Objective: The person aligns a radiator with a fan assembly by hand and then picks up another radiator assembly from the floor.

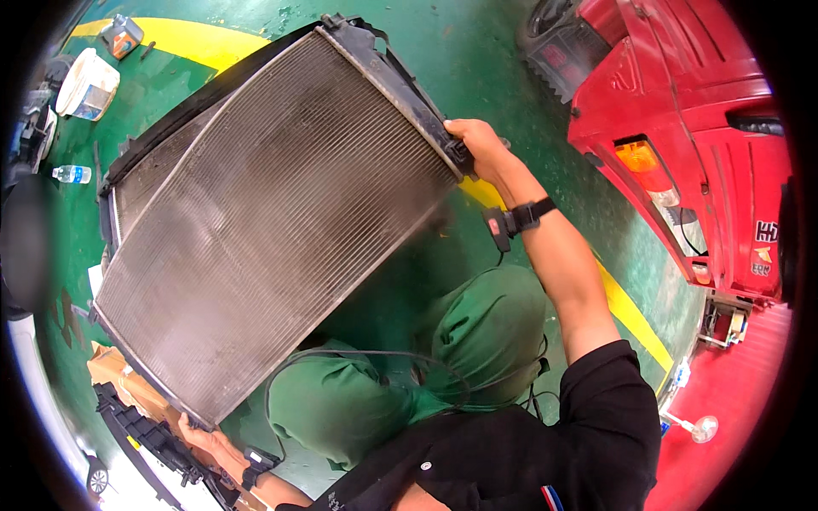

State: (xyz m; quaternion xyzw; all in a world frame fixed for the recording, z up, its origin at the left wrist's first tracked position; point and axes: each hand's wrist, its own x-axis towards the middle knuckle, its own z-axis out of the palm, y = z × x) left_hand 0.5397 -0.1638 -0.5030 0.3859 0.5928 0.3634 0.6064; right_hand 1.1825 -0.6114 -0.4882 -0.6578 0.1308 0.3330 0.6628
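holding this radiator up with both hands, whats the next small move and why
Probably lower it a little, keeping both grips. The radiator is off the green floor, tilted, held only at opposite ends: the right hand on its upper black edge, the left hand under its low corner. That corner hangs just over the cardboard and a black plastic part, so easing down seems safer than swinging.

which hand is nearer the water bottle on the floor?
Left. The left hand grips the radiator at its lower corner, below the water bottle. The right hand holds the far upper edge, across the radiator.
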